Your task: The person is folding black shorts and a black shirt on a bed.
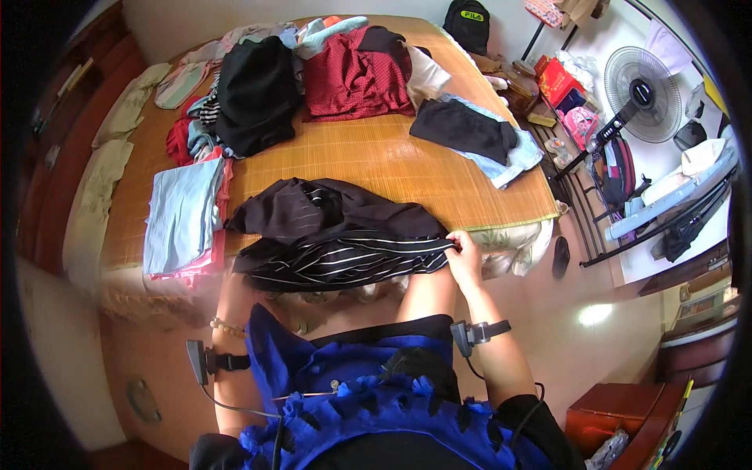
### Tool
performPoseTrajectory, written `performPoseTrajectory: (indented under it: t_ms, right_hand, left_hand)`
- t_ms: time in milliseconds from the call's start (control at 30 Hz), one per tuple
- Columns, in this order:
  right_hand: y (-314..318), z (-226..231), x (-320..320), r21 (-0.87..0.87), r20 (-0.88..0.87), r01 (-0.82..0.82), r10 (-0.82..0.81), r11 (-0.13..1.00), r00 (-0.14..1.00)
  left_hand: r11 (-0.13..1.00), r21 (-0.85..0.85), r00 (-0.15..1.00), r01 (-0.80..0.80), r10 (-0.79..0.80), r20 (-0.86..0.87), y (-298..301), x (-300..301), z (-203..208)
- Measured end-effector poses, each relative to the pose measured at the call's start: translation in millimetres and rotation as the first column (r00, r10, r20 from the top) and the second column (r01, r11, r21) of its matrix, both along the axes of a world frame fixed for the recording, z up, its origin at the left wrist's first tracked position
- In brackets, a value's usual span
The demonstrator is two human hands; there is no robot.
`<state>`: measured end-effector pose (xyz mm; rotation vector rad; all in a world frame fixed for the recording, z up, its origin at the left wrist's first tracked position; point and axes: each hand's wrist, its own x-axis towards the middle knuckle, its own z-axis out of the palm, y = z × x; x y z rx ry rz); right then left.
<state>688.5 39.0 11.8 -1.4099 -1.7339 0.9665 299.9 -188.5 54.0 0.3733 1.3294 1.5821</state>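
Note:
A black garment with thin white stripes (345, 257) lies at the bed's near edge, its near part hanging toward my legs. My right hand (464, 257) pinches its right end between thumb and fingers. At the opposite end, my left hand (238, 287) goes under the cloth, and its fingers are hidden. Just beyond the striped front, the garment's plainer dark fabric (290, 205) lies bunched on the mat. Beside my left hand is a folded pile with a light blue garment (182, 211) on top and pink cloth below.
A woven mat (352, 168) covers the bed. Toward the back are a black garment (258, 98) and a red patterned one (352, 82) among heaped clothes. Folded black cloth (466, 129) rests on light blue cloth at right. A fan (642, 94) stands by a metal rack.

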Motion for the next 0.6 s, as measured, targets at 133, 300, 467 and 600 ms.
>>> performPoseTrajectory:
  t_ms: [133,300,467,600]
  right_hand:
    - [-14,13,-5,0.263,0.204,0.033,-0.089,0.964,0.975]
    - [-25,19,-4,0.371,0.257,-0.04,-0.061,0.928,0.964]
    - [-28,27,-10,0.471,0.422,-0.201,-0.019,0.859,0.907]
    - [-20,24,-11,0.48,0.422,-0.243,0.021,0.843,0.906]
  left_hand:
    - [0.997,-0.083,0.992,0.0,0.01,0.123,2,7,-4]
    - [0.989,-0.084,0.983,0.125,-0.112,0.142,-6,-5,-16]
    - [0.978,-0.175,0.992,0.116,-0.105,0.074,-8,-22,-38]
    - [0.949,-0.281,0.989,0.145,-0.131,0.068,-9,-18,-35]
